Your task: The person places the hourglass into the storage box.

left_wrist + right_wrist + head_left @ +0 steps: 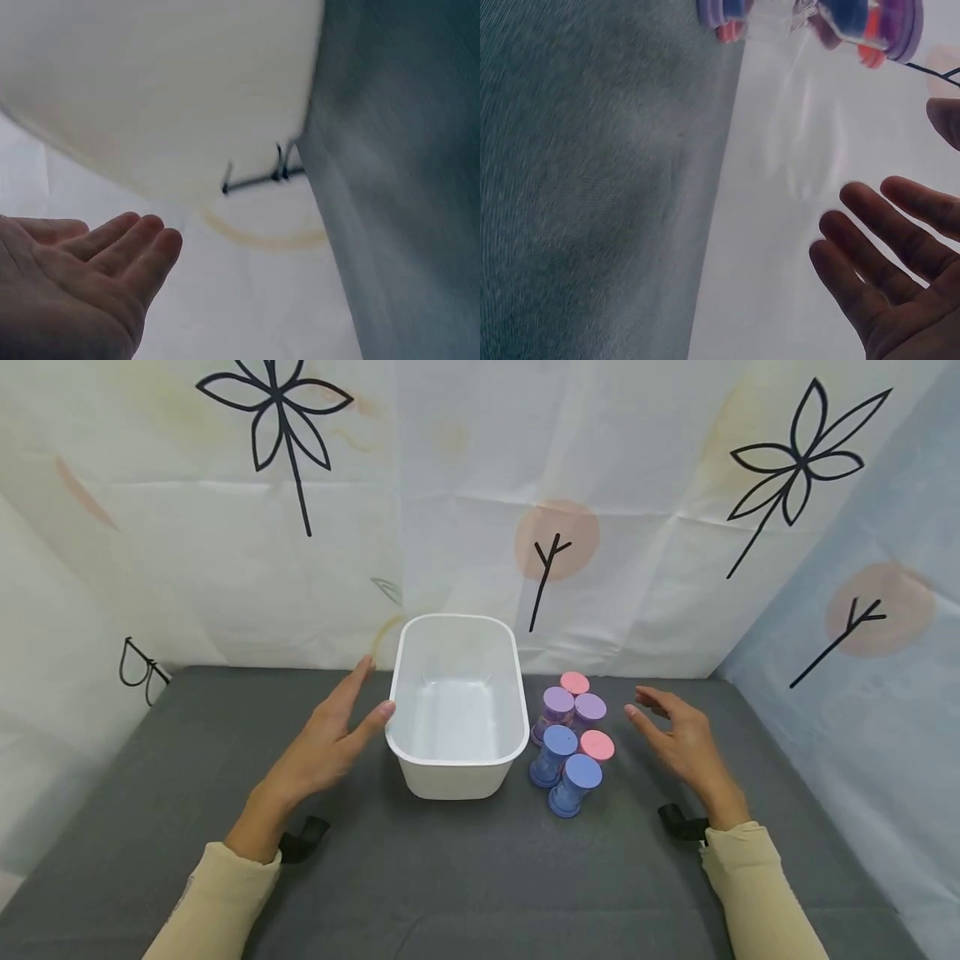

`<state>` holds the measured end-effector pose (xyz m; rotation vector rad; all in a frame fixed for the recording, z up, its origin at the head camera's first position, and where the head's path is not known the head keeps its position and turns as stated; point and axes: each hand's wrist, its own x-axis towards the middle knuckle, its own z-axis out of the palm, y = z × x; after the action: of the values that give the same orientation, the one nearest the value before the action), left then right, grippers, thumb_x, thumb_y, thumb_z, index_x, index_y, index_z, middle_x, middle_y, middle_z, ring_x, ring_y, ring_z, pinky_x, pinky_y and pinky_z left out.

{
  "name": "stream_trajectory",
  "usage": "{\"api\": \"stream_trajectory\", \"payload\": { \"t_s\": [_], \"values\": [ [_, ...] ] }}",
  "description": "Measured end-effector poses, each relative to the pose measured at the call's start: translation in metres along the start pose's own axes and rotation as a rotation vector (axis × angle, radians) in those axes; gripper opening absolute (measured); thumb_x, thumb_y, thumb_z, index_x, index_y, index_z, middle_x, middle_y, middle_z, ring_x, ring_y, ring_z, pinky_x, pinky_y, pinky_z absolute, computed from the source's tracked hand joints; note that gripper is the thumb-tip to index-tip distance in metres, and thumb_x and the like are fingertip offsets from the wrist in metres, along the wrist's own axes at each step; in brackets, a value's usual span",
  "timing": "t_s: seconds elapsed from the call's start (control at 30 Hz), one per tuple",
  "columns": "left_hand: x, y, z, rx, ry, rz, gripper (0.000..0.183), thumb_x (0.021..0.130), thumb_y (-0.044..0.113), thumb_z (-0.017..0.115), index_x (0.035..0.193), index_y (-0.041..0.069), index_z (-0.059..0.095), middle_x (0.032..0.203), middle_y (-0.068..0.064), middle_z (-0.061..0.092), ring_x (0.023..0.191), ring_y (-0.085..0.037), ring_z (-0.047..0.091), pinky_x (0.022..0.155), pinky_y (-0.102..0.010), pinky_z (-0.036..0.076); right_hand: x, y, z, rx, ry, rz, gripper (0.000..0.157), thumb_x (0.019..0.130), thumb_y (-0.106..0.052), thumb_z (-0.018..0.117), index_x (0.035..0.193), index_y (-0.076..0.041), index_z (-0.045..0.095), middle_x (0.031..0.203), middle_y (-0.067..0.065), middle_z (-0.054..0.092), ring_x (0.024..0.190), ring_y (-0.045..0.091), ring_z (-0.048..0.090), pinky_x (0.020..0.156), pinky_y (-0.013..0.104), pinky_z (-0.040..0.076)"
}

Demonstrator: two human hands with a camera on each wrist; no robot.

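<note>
A white rectangular plastic tub (453, 756) stands on the dark grey cloth, its inside bare. Beside its left rim is my left hand (322, 747), fingers extended and thumb close to the rim. In the left wrist view that hand (90, 277) shows nothing in its palm, with the tub's pale wall (165, 90) above. Right of the tub stand several small clear sandglasses with coloured end caps: blue (576, 783), purple (557, 706) and pink (597, 746). My right hand (678, 739) hovers to their right, fingers relaxed and holding nothing; its fingers (885, 247) spread loosely in the right wrist view.
The dark grey cloth (480, 877) covers the table. Behind it hangs a white fabric backdrop (450, 552) with flower and leaf drawings, and a bluish one (885, 710) closes the right side. Dark straps (303, 839) sit at both wrists.
</note>
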<state>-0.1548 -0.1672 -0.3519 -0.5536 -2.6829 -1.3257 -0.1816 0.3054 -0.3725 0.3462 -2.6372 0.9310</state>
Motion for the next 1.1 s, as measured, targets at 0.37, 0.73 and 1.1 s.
{"api": "stream_trajectory", "payload": {
  "t_s": [0.37, 0.73, 1.1],
  "values": [
    [0.015, 0.026, 0.019, -0.224, -0.123, 0.070, 0.114, 0.080, 0.039, 0.088, 0.161, 0.030, 0.008, 0.148, 0.001, 0.038, 0.120, -0.020, 0.053, 0.098, -0.049, 0.046, -0.003, -0.009, 0.001, 0.066, -0.029, 0.027, 0.041, 0.099, -0.023, 0.068, 0.132, 0.001, 0.063, 0.121, 0.017, 0.069, 0.114, 0.038, 0.066, 0.093, 0.057, 0.049],
    [0.012, 0.049, 0.015, -0.259, -0.136, 0.146, 0.117, 0.076, 0.021, 0.091, 0.159, 0.030, 0.010, 0.146, -0.014, 0.039, 0.115, -0.029, 0.055, 0.092, -0.050, 0.049, -0.002, -0.022, -0.006, 0.103, -0.159, 0.040, 0.044, 0.098, -0.030, 0.070, 0.132, -0.002, 0.065, 0.123, 0.015, 0.069, 0.114, 0.033, 0.066, 0.091, 0.017, 0.049],
    [0.009, 0.054, 0.014, -0.181, -0.108, 0.080, 0.117, 0.076, 0.026, 0.092, 0.160, 0.026, 0.011, 0.144, -0.012, 0.041, 0.114, -0.026, 0.054, 0.093, -0.049, 0.048, -0.002, -0.024, -0.013, 0.252, -0.328, 0.003, 0.043, 0.088, -0.018, 0.082, 0.125, -0.002, 0.069, 0.118, 0.012, 0.072, 0.109, 0.028, 0.069, 0.091, 0.023, 0.052]
  ]
}}
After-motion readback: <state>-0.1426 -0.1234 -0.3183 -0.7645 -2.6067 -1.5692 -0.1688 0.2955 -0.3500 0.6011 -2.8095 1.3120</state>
